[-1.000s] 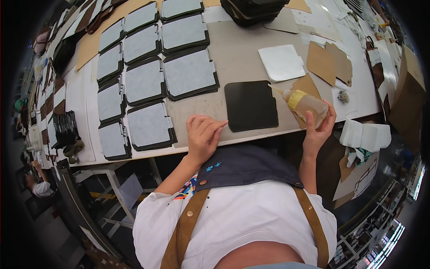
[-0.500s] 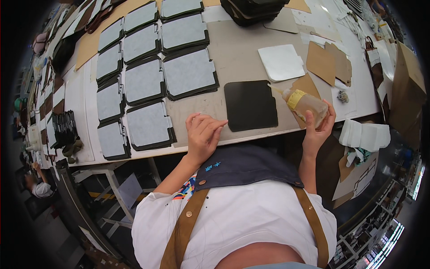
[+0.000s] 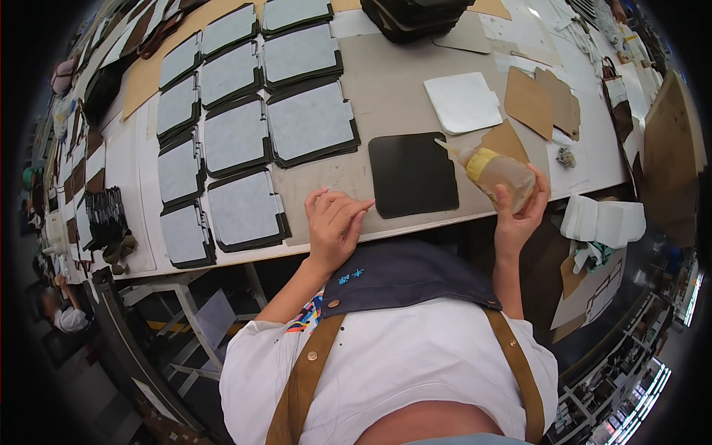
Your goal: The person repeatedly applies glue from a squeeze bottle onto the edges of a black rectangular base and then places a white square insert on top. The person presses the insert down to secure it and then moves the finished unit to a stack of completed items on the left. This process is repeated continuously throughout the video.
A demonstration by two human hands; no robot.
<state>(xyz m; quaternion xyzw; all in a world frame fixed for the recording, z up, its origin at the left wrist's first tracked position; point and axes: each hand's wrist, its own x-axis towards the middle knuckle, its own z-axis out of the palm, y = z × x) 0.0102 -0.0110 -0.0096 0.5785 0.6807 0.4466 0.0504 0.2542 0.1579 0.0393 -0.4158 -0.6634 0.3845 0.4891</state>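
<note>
A flat black panel [image 3: 415, 178] with a notched right side lies on the table in front of me. At its left edge rests my left hand [image 3: 335, 222], fingers bent and pressed together, the fingertips touching the panel's edge. My right hand [image 3: 525, 200] is wrapped round a clear squeeze bottle [image 3: 506, 180] with yellow tape near its neck. The bottle is tilted, and its thin nozzle points left, by the panel's upper right corner. Whether the tip touches the panel I cannot tell.
Stacks of black-edged grey panels [image 3: 237, 133] stand in rows at left. A tall black stack [image 3: 411, 18] is at the back. White pieces [image 3: 463, 102] and brown cards [image 3: 529, 102] lie to the right. The table's front edge [image 3: 326, 239] runs close to my apron.
My right hand has shifted slightly left with the bottle, bringing the nozzle closer to the black panel's right side. My left hand stays at the panel's left edge.
</note>
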